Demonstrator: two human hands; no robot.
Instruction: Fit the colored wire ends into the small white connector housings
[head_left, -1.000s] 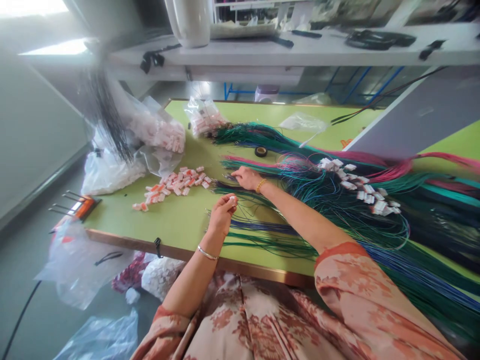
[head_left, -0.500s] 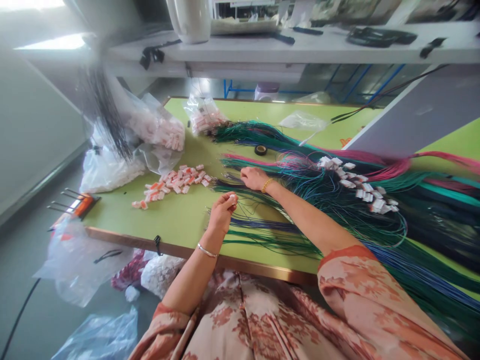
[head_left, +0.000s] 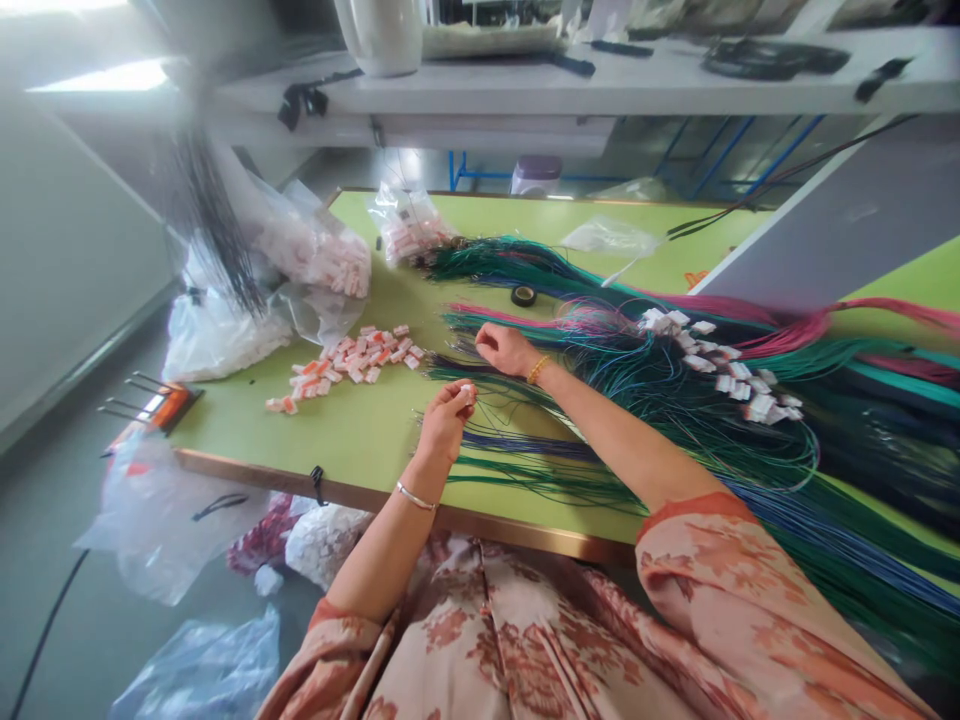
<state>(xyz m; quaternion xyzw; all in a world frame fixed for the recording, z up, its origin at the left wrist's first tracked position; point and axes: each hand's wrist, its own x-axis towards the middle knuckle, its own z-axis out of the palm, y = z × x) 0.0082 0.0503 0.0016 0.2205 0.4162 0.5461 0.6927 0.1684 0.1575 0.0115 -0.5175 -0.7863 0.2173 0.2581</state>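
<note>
My left hand (head_left: pixel 444 420), with a silver bangle at its wrist, pinches a small white connector housing (head_left: pixel 466 394) between thumb and fingertips. Just beyond it and to the right, my right hand (head_left: pixel 504 350) hovers low over the ends of a spread bundle of dark wires (head_left: pixel 487 372). Its fingers are closed together, and whatever they hold is too small to make out. Left of both hands lies a loose pile of white and orange connector housings (head_left: pixel 364 356). Blue wires (head_left: pixel 532 446) and green wires (head_left: pixel 540 482) stretch rightward below the right forearm.
White connectors (head_left: pixel 720 365) are joined to the wires on the right. A roll of black tape (head_left: pixel 523 296) sits behind my right hand. Bags of housings (head_left: pixel 330 255) stand at the back left, near an orange pronged fixture (head_left: pixel 169 408). A shelf (head_left: pixel 510 98) spans above the table.
My right hand has shifted slightly left and away from me over the wire ends. The left hand keeps its pinch on the connector housing, nearly still.
</note>
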